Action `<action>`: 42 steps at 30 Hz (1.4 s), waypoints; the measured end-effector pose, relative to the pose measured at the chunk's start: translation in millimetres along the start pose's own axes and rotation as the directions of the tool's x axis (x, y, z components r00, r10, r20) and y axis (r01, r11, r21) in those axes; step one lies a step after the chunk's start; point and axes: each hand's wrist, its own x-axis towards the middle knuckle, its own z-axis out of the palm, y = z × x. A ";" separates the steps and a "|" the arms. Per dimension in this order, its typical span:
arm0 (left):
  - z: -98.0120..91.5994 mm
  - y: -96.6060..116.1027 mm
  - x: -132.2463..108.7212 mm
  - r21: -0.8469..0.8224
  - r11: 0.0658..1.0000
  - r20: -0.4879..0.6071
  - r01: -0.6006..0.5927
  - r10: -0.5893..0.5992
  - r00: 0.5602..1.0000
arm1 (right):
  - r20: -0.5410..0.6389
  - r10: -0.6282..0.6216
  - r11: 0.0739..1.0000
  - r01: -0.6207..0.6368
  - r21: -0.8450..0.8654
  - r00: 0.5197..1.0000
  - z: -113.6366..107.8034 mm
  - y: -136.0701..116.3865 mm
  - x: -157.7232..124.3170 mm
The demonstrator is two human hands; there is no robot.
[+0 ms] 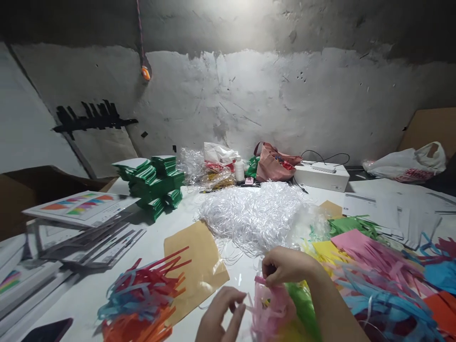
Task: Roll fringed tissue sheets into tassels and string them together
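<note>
- Heap of shreds (252,216): mid-table (89,294), twelve o'clock from the right hand (285,266).
- Left hand (219,316): eight o'clock of the right, a bunch of strips (270,304) between them.
- Envelope (195,266): eleven o'clock of the left hand; loose strips (142,299) at nine.
- Stacked boxes (156,183): ten o'clock of the heap; bottle (240,169) at twelve, behind it.
- Fringed sheets (374,266): three o'clock of the right hand.

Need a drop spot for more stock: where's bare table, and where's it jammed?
Bare white table between the green boxes, grey printed sheets and brown paper; a narrower strip left of the red-blue strip pile. Crowded: white shred heap centre, coloured fringed paper right, where the right hand grips pink strips.
</note>
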 end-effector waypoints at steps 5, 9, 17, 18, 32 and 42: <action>-13.0 24.7 33.0 -0.072 0.976 0.143 0.206 -0.194 0.970 | -0.062 -0.140 0.985 0.145 0.095 0.988 -1.2 -13.6 -11.2; -11.0 34.9 45.6 -0.172 0.963 0.231 0.206 -0.164 0.959 | -0.142 -0.212 0.962 0.232 0.146 0.967 1.4 -20.8 -15.9; -56.7 49.5 61.0 -0.592 0.626 0.285 0.507 -0.426 0.859 | -0.356 -0.228 0.915 0.325 0.240 0.906 -3.9 -32.6 -32.3; -64.0 51.5 63.0 -0.656 0.554 0.295 0.513 -0.437 0.850 | -0.371 -0.230 0.907 0.337 0.254 0.900 -4.3 -34.9 -34.0; -143.9 80.1 55.2 -0.761 0.541 0.032 0.358 -0.521 0.853 | -0.372 -0.214 0.876 0.346 0.336 0.903 12.7 -65.1 -36.5; -185.8 93.7 32.1 -0.759 0.577 -0.279 0.302 -0.707 0.650 | -0.414 -0.042 0.977 0.124 0.172 0.909 47.6 -102.5 -45.4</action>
